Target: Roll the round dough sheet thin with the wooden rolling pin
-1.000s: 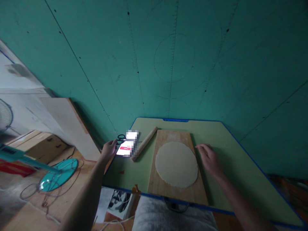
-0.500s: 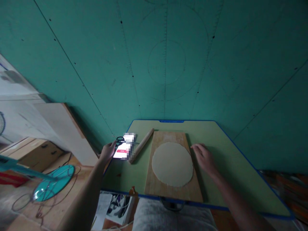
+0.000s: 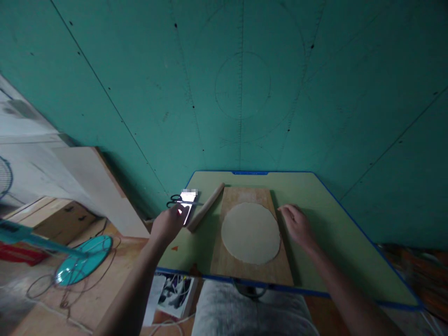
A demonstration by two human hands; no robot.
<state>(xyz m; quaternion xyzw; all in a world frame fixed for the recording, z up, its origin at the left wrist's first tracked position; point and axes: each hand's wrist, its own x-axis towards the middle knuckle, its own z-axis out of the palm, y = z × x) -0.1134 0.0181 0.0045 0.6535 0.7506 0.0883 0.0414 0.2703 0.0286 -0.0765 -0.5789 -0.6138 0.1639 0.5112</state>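
A flat round sheet of pale dough lies on a wooden board on a green table. My right hand rests palm down on the table beside the board's right edge, fingers spread. My left hand is over the lower part of a lit phone at the table's left edge, its fingertips on the screen. Black scissors lie across the phone's top. A wooden rolling pin lies between the phone and the board.
A teal wall rises right behind the table. On the floor at left are a teal fan base, loose cables and a wooden box. Papers lie under the table's near edge.
My left hand moved from the phone's left side onto its screen, covering most of it. My right hand stayed beside the board. The view shifted slightly.
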